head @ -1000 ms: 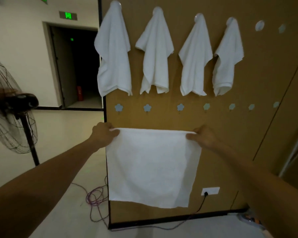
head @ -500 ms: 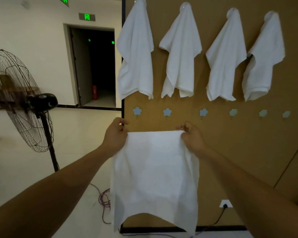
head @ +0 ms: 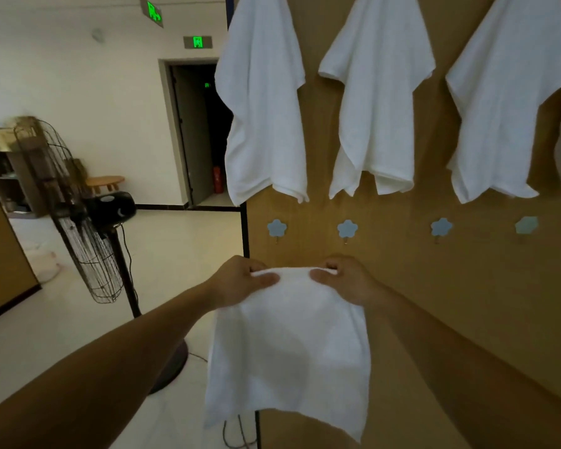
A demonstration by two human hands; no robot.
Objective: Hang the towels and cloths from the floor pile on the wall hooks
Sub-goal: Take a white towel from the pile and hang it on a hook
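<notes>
Risk lies in the small hook (head: 347, 229): the cloth (head: 289, 345) hangs before the board (head: 467, 303), just below the row of hooks, its top edge bunched between the left hand (head: 240, 283) and the right hand (head: 347, 280), each grip pinching that edge. If the thick fold only rests on the hook tip, I think the cloth slides to the floor (head: 78, 319) once the hands let go. Compared with a moment ago, the hands are closer together, the edge is gathered instead of stretched flat, and the board looks nearer.
</notes>
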